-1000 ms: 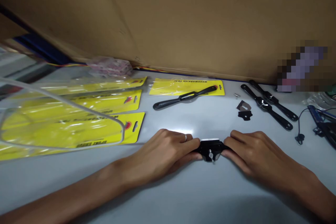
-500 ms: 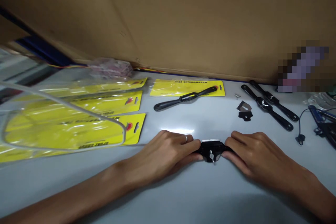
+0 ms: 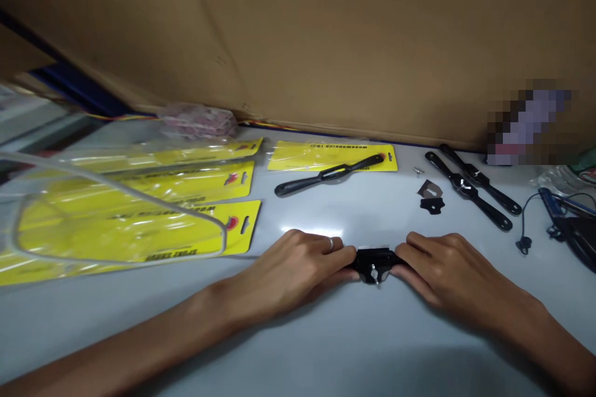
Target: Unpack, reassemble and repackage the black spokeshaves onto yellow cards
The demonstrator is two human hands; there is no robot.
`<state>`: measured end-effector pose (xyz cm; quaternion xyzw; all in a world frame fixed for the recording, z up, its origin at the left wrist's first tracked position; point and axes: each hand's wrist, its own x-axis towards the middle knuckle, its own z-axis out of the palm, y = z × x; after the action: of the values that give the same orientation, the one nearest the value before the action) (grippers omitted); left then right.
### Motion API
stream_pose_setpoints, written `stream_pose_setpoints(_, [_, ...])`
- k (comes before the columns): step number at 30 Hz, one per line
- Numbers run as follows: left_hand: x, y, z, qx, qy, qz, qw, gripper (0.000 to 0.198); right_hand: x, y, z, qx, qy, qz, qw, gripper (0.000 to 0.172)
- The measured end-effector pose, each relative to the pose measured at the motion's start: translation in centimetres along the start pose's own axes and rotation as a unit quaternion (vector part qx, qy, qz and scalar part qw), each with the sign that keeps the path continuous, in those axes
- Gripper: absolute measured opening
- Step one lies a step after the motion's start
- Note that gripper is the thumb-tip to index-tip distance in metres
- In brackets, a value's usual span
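Note:
Between my two hands is a black spokeshave [image 3: 372, 263], with a silver blade edge along its far side and a wing-shaped screw on its middle. My left hand [image 3: 302, 267] is closed around its left handle, and a ring shows on one finger. The right handle is gripped by my right hand [image 3: 442, 270], also closed. Both handles are mostly hidden under the fingers. Beyond the hands lies a bare black spokeshave body [image 3: 333, 173]. To its right are a metal blade [image 3: 429, 188], a black cap plate [image 3: 432, 206] and a small screw [image 3: 418, 170].
Two black spokeshaves [image 3: 470, 191] lie side by side at the right. Several yellow blister cards [image 3: 242, 229] cover the left, with a pale wire loop [image 3: 223, 239] above them. Another yellow card [image 3: 298, 155] lies at the back. A cardboard wall [image 3: 349, 43] closes off the far side.
Both hands keep their hold on the spokeshave, which looks tilted very slightly differently. The view has shifted a little; nothing else has visibly moved.

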<state>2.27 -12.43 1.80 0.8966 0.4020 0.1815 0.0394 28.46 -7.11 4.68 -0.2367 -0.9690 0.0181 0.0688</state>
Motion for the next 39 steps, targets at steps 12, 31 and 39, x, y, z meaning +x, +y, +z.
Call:
stream_pose_setpoints(12, [0.08, 0.04, 0.00, 0.036, 0.013, 0.034, 0.999, 0.043, -0.25, -0.18, 0.44, -0.027, 0.027, -0.016, 0.999, 0.036])
stream_pose_setpoints(31, [-0.05, 0.17, -0.12, 0.074, -0.007, 0.054, 0.996, 0.036, -0.40, -0.21, 0.45, -0.024, 0.017, -0.017, 0.999, 0.024])
stream_pose_setpoints(39, [-0.02, 0.21, 0.12, 0.087, -0.002, 0.042, 0.995, 0.035, -0.13, -0.24, -0.12, 0.016, -0.032, 0.019, 0.999, 0.005])
